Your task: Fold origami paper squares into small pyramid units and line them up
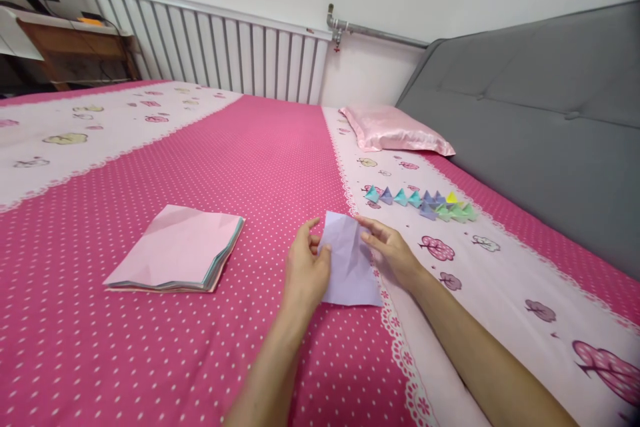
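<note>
Pinching the left edge of the purple paper (346,273), your left hand (307,267) has its thumb on the near face, with the forefinger raised clear of the sheet. Your right hand (393,250) grasps the upper right edge, forefinger at the top corner and thumb just below. The creased paper sits between your hands, over the bed (265,147), where the dotted pink panel meets a pale strip with a lacy border. Well to its left lies a stack of paper (175,247), pink on top, other colours showing at the sides. Beyond your right hand, small folded paper pieces (401,197) in blue, purple, green and yellow stand close together on the pale strip. Farther back you have a pink pillow (400,130) near the grey headboard (530,80), and a white radiator (210,40) along the wall.
</note>
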`<action>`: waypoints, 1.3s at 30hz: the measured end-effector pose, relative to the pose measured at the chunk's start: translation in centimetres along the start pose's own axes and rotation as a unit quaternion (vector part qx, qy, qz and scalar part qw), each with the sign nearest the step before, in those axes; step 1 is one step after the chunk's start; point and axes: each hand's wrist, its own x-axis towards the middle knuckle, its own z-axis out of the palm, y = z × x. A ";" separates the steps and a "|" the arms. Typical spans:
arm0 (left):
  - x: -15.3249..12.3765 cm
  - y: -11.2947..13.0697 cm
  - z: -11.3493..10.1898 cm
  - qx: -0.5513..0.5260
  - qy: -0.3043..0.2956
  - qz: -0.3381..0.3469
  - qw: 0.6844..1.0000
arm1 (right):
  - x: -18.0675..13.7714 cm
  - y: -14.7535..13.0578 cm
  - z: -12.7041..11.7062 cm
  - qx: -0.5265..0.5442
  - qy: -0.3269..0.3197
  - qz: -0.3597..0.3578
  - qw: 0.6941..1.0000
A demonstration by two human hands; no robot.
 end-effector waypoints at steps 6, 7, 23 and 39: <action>0.0 2.5 -2.4 -0.082 -0.029 0.000 0.996 | -1.9 -5.5 -0.7 -0.122 -0.023 0.004 0.992; -0.1 2.8 -2.7 -0.076 -0.028 0.002 0.997 | -2.3 -6.2 -0.6 -0.120 -0.038 0.022 0.992; -0.4 3.3 -3.6 0.244 0.201 0.186 0.930 | -1.7 -1.0 3.3 0.114 0.082 0.170 0.975; -0.7 -0.4 0.4 0.390 -0.074 0.180 0.900 | -1.8 -0.7 1.6 0.017 -0.134 0.183 0.974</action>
